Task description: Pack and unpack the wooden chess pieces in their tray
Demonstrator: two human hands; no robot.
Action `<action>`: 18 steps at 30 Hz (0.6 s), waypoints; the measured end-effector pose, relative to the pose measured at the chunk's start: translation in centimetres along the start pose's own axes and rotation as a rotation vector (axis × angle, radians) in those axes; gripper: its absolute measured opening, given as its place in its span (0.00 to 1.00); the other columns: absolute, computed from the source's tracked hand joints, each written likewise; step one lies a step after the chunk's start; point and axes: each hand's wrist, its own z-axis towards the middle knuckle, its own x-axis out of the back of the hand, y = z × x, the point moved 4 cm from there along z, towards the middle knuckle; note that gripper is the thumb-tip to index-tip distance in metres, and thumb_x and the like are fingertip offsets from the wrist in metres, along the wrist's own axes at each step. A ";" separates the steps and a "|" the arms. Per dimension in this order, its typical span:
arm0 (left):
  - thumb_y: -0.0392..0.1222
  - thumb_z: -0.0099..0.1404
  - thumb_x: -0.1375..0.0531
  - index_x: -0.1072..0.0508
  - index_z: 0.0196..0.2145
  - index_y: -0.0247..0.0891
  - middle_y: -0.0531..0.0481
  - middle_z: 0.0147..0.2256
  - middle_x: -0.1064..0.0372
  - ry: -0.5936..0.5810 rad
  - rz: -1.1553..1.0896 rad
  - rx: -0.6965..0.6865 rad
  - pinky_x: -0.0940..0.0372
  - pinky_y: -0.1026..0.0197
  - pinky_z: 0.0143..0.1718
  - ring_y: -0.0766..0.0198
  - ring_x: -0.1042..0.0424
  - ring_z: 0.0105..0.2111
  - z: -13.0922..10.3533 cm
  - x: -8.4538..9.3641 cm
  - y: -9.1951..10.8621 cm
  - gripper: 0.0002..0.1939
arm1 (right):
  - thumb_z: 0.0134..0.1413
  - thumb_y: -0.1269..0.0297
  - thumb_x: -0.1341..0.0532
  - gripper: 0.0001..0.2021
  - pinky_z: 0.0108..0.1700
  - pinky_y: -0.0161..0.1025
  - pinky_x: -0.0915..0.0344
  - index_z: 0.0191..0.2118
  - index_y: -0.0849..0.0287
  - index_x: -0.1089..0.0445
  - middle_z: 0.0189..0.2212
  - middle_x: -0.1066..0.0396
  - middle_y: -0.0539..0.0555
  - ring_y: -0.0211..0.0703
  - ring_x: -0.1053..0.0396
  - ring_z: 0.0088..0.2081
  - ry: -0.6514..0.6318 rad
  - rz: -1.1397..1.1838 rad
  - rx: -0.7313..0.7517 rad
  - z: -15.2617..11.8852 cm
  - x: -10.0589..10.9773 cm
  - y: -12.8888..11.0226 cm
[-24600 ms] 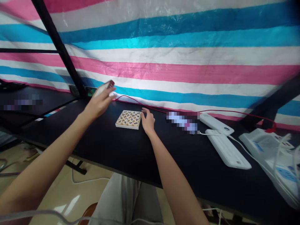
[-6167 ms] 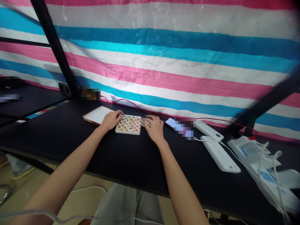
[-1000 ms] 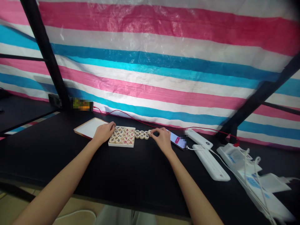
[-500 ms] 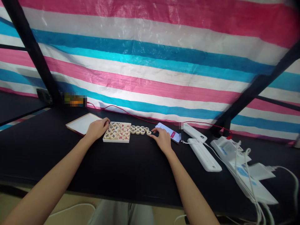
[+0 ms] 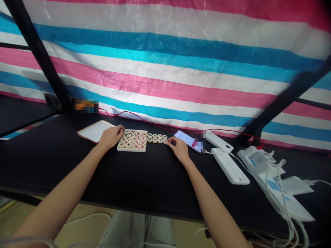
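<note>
Half a second ago the end piece (image 5: 164, 141) was seen out of line, a little nearer the table's front edge; now it has been brought into the near row, touching or almost touching its neighbour. Two rows of four pieces (image 5: 154, 138) are thus formed on the table (image 5: 129, 179), just right of the box (image 5: 131, 150). The end piece is held at its right side by the right hand (image 5: 179, 148), whose thumb and forefinger are drawn almost together. The left hand (image 5: 111, 137) is kept at the box's left side, its fingers curled; whether the rim is gripped cannot be told. In the box, red characters are now shown at the right, where only dark ones were seen in the earliest view. The lid (image 5: 95, 130), then raised in the left hand, is now laid on the table, left of the box.
</note>
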 end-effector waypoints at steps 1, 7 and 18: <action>0.47 0.64 0.58 0.31 0.41 0.43 0.48 0.34 0.28 -0.001 0.000 0.001 0.42 0.62 0.30 0.57 0.30 0.34 0.0 0.0 0.0 0.19 | 0.51 0.61 0.42 0.06 0.32 0.34 0.46 0.33 0.53 0.29 0.31 0.27 0.46 0.38 0.34 0.30 0.001 0.003 -0.006 0.0 0.0 0.1; 0.47 0.64 0.58 0.31 0.41 0.42 0.48 0.34 0.27 -0.025 -0.004 0.000 0.42 0.62 0.32 0.58 0.30 0.35 0.0 -0.1 0.2 0.19 | 0.51 0.61 0.42 0.06 0.32 0.34 0.45 0.33 0.53 0.29 0.31 0.27 0.47 0.37 0.36 0.27 0.012 0.000 -0.013 0.0 -0.2 0.2; 0.47 0.64 0.57 0.30 0.41 0.42 0.48 0.34 0.27 -0.013 0.007 -0.022 0.42 0.63 0.31 0.58 0.30 0.35 0.0 -0.1 0.2 0.19 | 0.51 0.63 0.42 0.06 0.35 0.35 0.46 0.35 0.54 0.30 0.30 0.27 0.46 0.37 0.35 0.28 0.009 0.000 0.017 0.2 0.1 0.1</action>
